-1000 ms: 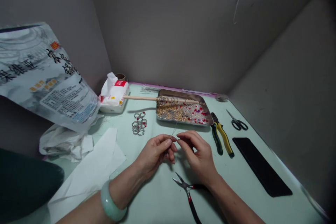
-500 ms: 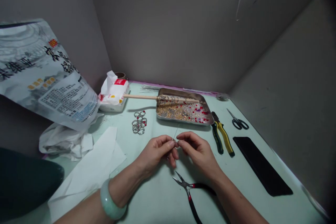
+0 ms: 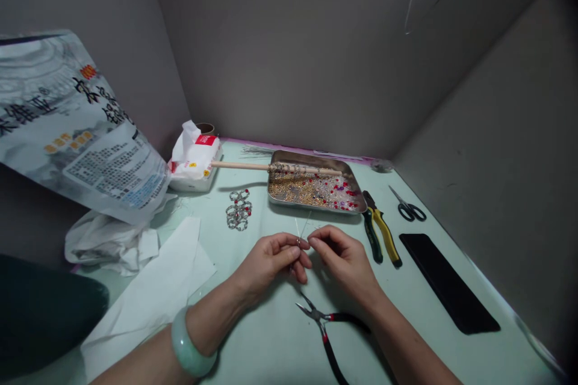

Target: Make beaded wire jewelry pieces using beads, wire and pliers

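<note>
Between thumb and fingers my left hand (image 3: 277, 255) pinches a small piece of thin wire (image 3: 303, 227), whose two fine ends stick up and away from me. A tiny shiny bit shows at the left fingertips, too small to name. My right hand (image 3: 341, 255) is close beside it, thumb and forefinger pressed together at the wire; I cannot make out what lies between them. Long-nose pliers (image 3: 318, 316) with black handles lie spread just below my hands. Beyond them stands a metal tray (image 3: 316, 212) of gold, clear and red beads, with a wooden stick (image 3: 241, 165) carrying wire rings across it.
Several beaded wire rings (image 3: 238, 210) lie left of the tray. On the right are yellow-green pliers (image 3: 382, 231), scissors (image 3: 409, 207) and a black strip (image 3: 447, 283). White paper (image 3: 153, 289), a tissue pack (image 3: 194, 162) and a large printed bag (image 3: 85, 132) occupy the left side.
Two wire ends now show spread above my fingers, where one showed before. My right fingers have shifted slightly right, away from the left fingertips.
</note>
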Tool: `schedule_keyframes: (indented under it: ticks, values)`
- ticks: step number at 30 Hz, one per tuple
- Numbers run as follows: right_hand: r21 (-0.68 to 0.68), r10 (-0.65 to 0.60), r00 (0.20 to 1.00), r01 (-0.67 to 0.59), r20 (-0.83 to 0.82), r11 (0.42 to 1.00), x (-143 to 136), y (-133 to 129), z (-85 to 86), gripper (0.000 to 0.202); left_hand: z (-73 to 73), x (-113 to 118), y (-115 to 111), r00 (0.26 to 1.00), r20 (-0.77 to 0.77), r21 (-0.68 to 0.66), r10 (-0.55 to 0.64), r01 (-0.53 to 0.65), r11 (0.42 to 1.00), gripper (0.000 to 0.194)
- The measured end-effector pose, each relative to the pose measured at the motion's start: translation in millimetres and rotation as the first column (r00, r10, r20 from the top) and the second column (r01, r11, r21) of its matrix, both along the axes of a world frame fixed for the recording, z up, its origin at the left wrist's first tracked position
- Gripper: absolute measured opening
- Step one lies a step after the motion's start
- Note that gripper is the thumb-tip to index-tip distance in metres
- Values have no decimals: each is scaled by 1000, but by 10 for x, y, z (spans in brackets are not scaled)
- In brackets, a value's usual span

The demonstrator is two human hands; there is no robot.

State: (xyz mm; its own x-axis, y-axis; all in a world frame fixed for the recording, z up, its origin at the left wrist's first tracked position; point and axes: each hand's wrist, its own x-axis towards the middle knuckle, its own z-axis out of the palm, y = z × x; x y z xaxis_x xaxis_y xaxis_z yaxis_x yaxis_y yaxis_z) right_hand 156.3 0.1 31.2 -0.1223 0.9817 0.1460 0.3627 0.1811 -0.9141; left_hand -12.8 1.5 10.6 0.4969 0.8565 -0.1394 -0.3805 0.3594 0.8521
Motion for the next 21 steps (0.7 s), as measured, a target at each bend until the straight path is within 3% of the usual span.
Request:
schedule_keyframes:
  ticks: [10, 21]
  values:
    - [189, 17, 993, -39, 113, 981, -1, -24, 21, 14, -15, -2, 11, 998, 60, -26, -13, 15, 1000, 20]
    - [63, 12, 998, -15, 57, 998, 11, -4, -17, 15, 14, -26, 9, 989, 139, -110, -43, 59, 992, 20]
